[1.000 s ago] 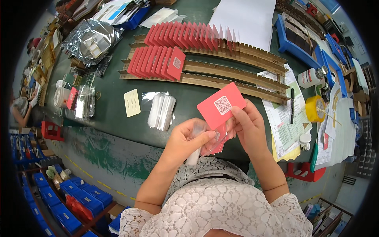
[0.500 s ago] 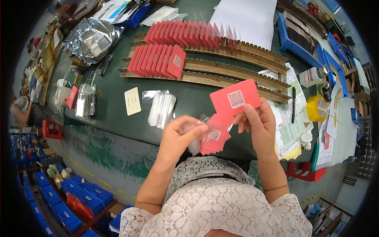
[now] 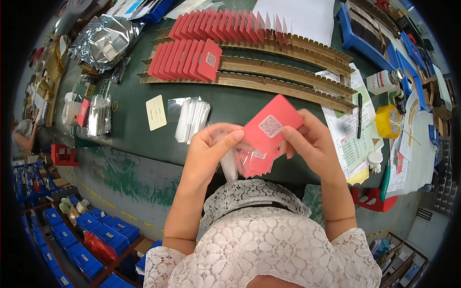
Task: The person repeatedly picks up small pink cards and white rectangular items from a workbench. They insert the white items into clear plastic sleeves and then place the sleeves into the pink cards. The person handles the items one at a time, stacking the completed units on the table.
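A red card (image 3: 277, 106) with a square code patch is pinched between the thumb and fingers of my right hand (image 3: 309, 144). Its left end meets the thumb of my left hand (image 3: 213, 146). That hand is closed on clear plastic sleeves, and a fanned stack of red cards (image 3: 257, 166) lies under the held card. Whether the held card has entered a sleeve is hard to tell. Beyond my left hand lie a bundle of clear sleeves (image 3: 193, 120) and a cream card (image 3: 156, 113).
Slotted metal racks (image 3: 283, 81) span the green table, with rows of upright red cards (image 3: 161, 60) in them. To the right are printed sheets (image 3: 353, 139), a black pen (image 3: 359, 115), yellow tape (image 3: 388, 121) and a white bottle (image 3: 382, 82). A foil bag (image 3: 103, 43) sits far left.
My right hand has brought the red card left and tilted it, so its end now reaches my left thumb. Before, the card was held apart from that thumb. The view has shifted slightly.
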The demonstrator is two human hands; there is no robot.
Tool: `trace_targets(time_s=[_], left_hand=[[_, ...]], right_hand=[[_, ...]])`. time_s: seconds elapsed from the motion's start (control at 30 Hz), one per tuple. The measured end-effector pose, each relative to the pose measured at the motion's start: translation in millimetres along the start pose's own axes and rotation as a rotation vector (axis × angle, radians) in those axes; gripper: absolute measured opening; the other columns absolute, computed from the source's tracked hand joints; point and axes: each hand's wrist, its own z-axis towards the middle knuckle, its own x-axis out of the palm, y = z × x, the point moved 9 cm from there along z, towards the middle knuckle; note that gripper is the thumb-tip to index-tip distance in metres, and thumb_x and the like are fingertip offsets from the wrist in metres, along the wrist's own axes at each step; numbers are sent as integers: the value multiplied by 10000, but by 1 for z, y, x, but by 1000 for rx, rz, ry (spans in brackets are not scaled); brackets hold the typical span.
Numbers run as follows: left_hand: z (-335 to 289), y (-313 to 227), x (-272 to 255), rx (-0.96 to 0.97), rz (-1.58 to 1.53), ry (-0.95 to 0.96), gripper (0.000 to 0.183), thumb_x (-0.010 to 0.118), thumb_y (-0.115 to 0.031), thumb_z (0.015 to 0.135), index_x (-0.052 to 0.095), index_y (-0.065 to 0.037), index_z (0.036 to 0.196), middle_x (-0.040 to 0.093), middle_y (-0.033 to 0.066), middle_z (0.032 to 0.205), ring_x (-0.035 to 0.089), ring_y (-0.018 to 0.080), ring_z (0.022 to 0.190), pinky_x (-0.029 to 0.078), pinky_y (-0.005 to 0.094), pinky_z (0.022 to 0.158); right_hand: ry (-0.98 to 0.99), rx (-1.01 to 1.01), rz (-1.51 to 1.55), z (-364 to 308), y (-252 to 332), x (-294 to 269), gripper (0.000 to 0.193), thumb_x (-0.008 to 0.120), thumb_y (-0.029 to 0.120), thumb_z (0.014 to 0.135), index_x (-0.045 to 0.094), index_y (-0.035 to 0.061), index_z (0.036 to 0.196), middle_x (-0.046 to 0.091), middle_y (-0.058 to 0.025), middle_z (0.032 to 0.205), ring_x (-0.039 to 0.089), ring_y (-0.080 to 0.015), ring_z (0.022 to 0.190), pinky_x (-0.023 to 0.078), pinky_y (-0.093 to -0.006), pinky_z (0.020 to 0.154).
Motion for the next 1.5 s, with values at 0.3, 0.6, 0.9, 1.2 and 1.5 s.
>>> trace_targets(time_s=[0.3,0.6,0.9,1.2,1.5], left_hand=[[5,-6,-5,77,176,-17,184,660,-134,865,643,18,967,672,70,873,628,100,769,497,236,690],[13,-9,-25,137,100,-176,210,574,-162,919,604,26,1007,658,110,861,647,166,744,519,262,656],[14,14,-31,22,-416,-55,205,491,-232,975,566,-45,937,390,-35,571,325,44,426,249,195,402],[2,3,-40,22,-337,-64,201,504,-218,965,575,-30,966,392,-39,577,281,22,412,207,195,390],[2,-15,-17,112,-123,-12,135,592,-113,904,565,-16,994,539,-10,714,368,14,473,262,186,414]], right_hand=[[18,-220,-374,8,16,13,395,577,82,896,513,62,1285,602,-20,840,499,-75,677,442,-239,623],[105,-10,-447,2,-25,5,396,642,94,836,557,25,1217,591,-106,1028,569,-195,868,466,-298,795],[-9,-548,-777,87,37,45,626,717,174,765,440,56,1314,445,-145,1289,412,-330,1196,359,-389,996],[19,-683,-851,149,41,71,812,766,298,712,357,102,1387,404,-172,1324,410,-358,1215,303,-440,1032],[150,-565,-437,45,34,45,783,820,98,651,388,92,1304,358,-173,1402,417,-280,1256,382,-389,1008]])
